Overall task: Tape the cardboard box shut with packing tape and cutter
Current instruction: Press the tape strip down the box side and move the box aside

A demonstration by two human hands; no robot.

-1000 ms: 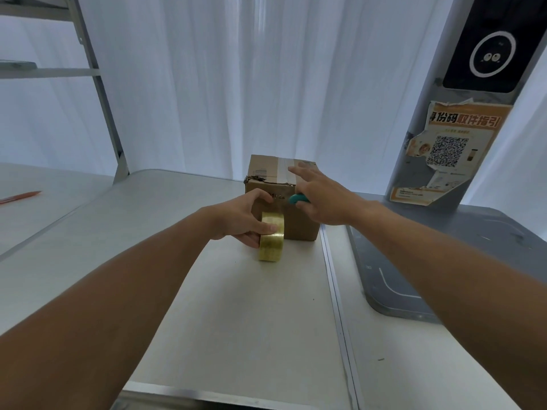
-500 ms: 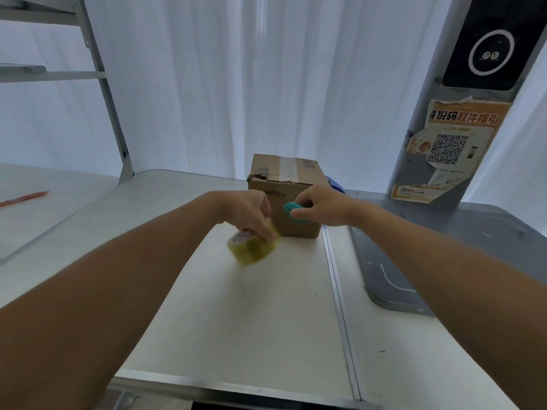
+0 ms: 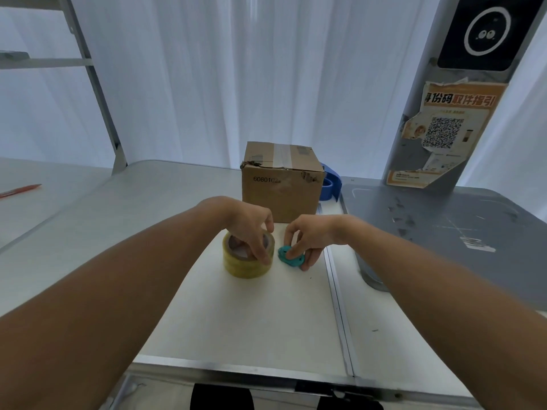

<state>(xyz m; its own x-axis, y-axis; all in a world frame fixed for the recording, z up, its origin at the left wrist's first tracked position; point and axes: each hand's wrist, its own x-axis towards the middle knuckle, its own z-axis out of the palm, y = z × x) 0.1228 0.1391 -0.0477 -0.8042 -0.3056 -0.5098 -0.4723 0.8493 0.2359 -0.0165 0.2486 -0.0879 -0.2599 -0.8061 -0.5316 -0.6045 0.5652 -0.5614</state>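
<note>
A small cardboard box [image 3: 281, 190] stands upright at the far middle of the white table [image 3: 242, 315], with a strip of clear tape along its closed top. In front of it a yellowish roll of packing tape [image 3: 247, 266] lies flat on the table. My left hand [image 3: 251, 229] rests on top of the roll, fingers gripping its rim. Just to the right, my right hand [image 3: 310, 238] pinches a small teal cutter [image 3: 289, 255] that touches the table.
A blue tape dispenser [image 3: 330, 184] sits behind the box on the right. A grey mat [image 3: 444, 232] covers the table's right side, below a pillar with a QR poster [image 3: 444, 137]. A red pen [image 3: 20, 190] lies far left. A metal shelf frame [image 3: 97, 93] stands at back left.
Both hands have pulled back from the box toward me. The tape roll went from upright against the box's front to lying flat on the table; the cutter came down beside it.
</note>
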